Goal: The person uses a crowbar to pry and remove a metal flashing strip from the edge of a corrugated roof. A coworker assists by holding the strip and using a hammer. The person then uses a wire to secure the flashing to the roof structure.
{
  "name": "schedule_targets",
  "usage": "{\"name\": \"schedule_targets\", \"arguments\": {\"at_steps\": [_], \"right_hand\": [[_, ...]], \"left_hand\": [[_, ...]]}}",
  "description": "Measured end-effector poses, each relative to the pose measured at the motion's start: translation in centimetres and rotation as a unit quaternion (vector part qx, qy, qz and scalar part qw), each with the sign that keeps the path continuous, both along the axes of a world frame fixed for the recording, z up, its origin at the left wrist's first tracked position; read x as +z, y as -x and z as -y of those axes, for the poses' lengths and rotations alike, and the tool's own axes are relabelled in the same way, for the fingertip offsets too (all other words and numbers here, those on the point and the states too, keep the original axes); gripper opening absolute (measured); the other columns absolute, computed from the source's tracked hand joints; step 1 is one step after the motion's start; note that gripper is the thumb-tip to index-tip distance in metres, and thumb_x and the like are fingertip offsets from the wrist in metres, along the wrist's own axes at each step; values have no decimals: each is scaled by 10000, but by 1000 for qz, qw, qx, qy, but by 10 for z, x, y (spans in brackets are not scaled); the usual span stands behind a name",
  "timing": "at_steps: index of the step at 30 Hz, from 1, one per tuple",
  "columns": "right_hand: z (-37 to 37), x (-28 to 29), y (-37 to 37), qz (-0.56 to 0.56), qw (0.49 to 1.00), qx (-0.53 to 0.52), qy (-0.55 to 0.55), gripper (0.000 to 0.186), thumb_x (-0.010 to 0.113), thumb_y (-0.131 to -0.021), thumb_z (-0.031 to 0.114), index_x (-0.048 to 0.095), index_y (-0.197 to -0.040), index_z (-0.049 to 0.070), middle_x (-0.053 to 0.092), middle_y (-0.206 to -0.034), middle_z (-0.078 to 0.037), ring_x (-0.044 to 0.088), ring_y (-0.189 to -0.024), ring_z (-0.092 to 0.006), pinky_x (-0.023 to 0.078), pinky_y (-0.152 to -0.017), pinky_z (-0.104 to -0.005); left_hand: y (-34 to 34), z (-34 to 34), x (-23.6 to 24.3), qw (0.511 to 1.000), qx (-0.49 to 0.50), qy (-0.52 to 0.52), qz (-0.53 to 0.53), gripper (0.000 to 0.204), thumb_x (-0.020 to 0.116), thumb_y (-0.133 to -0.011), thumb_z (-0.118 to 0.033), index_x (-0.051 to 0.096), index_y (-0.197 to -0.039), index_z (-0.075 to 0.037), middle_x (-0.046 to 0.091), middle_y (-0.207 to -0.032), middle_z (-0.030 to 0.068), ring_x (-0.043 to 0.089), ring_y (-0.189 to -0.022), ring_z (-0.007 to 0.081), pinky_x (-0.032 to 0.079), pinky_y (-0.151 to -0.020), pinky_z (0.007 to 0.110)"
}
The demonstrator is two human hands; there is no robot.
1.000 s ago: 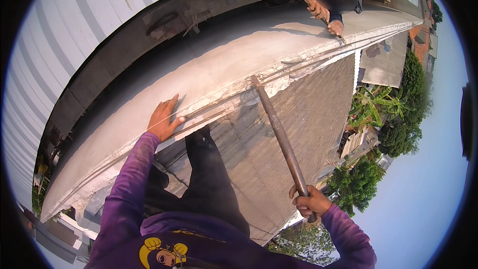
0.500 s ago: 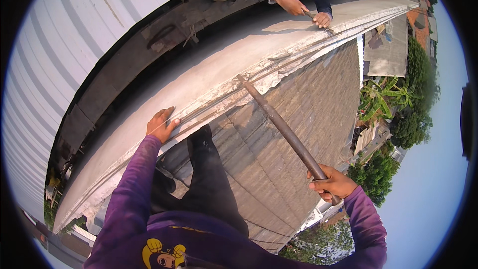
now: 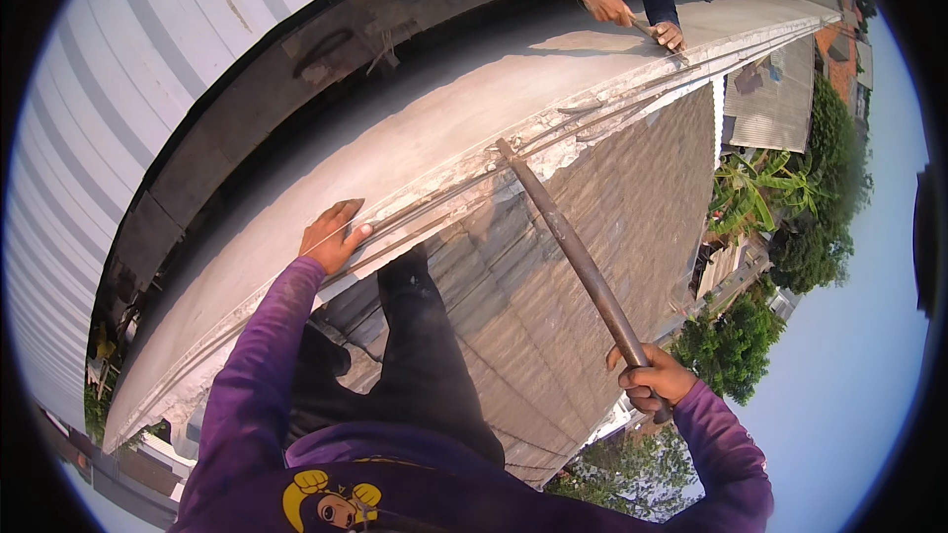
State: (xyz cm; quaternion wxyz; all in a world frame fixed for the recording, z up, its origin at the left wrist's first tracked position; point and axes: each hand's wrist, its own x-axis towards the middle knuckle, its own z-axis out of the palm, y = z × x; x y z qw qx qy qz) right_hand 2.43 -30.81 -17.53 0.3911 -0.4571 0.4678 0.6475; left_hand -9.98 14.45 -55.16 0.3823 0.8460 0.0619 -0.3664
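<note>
My right hand (image 3: 657,380) is wrapped round the lower end of a long, brown metal bar (image 3: 573,249). The bar slants up and left, its far tip at the broken edge of a concrete ledge (image 3: 415,143). Whether the tip is wedged in or only touching, I cannot tell. My left hand (image 3: 334,235) rests on the ledge's edge, fingers stretched out and holding nothing. Thin rods (image 3: 592,118) run along the chipped edge between the bar's tip and a co-worker.
At the top, a co-worker's hand (image 3: 607,2) grips a short tool (image 3: 647,30) against the same edge. Weathered roof tiles (image 3: 553,336) slope below the ledge, under my legs (image 3: 425,355). White corrugated sheeting (image 3: 109,109) lies left; trees (image 3: 731,345) stand beyond the roof.
The view has shifted slightly, with the ledge and co-worker further right in it. My right hand and the bar's lower end sit a little lower. The bar's tip stays at the broken edge.
</note>
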Motion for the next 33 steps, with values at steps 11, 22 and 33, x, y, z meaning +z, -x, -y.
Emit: {"name": "schedule_targets", "arguments": {"at_steps": [11, 22, 33], "right_hand": [[-6, -11, 19, 50, 995, 77, 48, 275, 638, -885, -7, 542, -1137, 45, 473, -619, 0, 435, -405, -87, 352, -367, -288], [18, -7, 5, 300, 774, 551, 85, 527, 757, -830, 112, 562, -1294, -44, 665, -881, -349, 692, -919, -528, 549, -781, -520], [38, -28, 28, 348, 804, 480, 56, 515, 764, -831, 99, 571, -1297, -5, 662, -854, -296, 706, -898, -495, 545, -776, -498]], "left_hand": [[-7, -7, -3, 999, -4, 28, -34, 700, 492, -1051, -604, 493, -1590, -159, 570, -1538, 193, 561, -1400, 388, 468, -1150, 486], [38, 20, 3, 998, 25, -62, 19, 761, 445, -1075, -568, 306, -1690, -142, 348, -1704, 217, 256, -1611, 380, 104, -1313, 604], [41, 48, 10, 951, -25, -281, 123, 977, 488, -999, -705, 216, -1708, -90, 183, -1771, 188, 103, -1659, 340, -14, -1304, 648]]}}
